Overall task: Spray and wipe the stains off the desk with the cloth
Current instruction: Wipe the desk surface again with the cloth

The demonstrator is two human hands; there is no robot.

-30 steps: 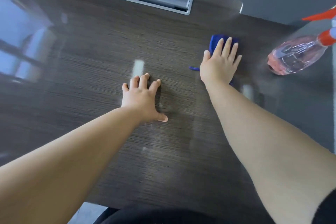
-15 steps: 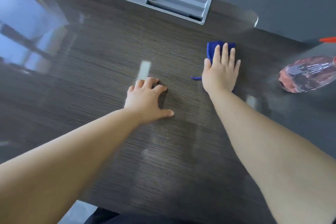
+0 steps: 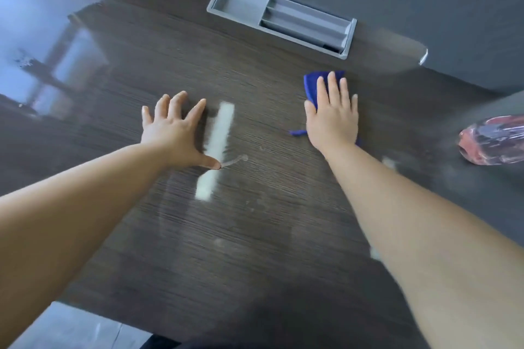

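Right hand (image 3: pixel 331 119): you are pressing it flat, fingers straight and close together, on the blue cloth (image 3: pixel 311 87), which is showing past your fingertips.
Cloth: it is lying on the desk (image 3: pixel 113 71), right of centre, nearer than the grey tray (image 3: pixel 280 20).
Left hand (image 3: pixel 175 133): you are bracing it on bare wood, fingers spread, holding nothing.
Pale streak (image 3: pixel 218 136): stain or glare, hard to tell. It is running near to far, left of the cloth and beside your left thumb.
Change: half a second ago your left fingers were curled; now they are fanning out.
Spray bottle (image 3: pixel 493 140): it is lying at the right edge.
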